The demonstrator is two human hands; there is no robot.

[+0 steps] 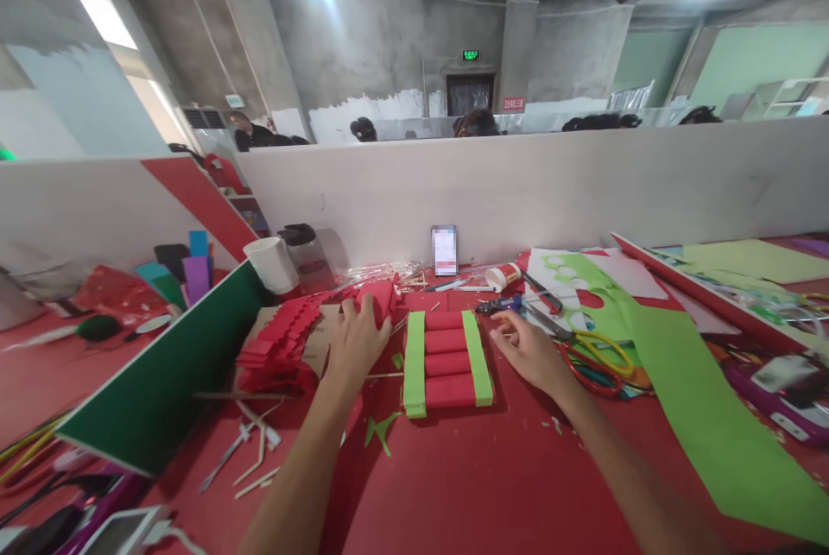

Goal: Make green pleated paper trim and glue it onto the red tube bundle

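A red padded felt panel (448,363) with several rolled ribs lies flat on the red table in front of me. Bright green strips (415,365) run along its left and right sides. My left hand (360,332) is beyond its upper left corner, fingers bent over a red felt piece (382,294) and gripping it; the fingertips are partly hidden. To the right of the panel, my right hand (528,354) hovers with loosely bent fingers apart, holding nothing that I can see. Close to its fingertips lie blue-handled pliers (502,305).
Pleated red felt (285,339) lies on cardboard at left, by a green divider (174,374). Wooden sticks (259,443) lie nearer me. Yellow-handled scissors (605,352) and a long green sheet (699,400) cover the right. A phone (445,250) leans against the white partition (518,184).
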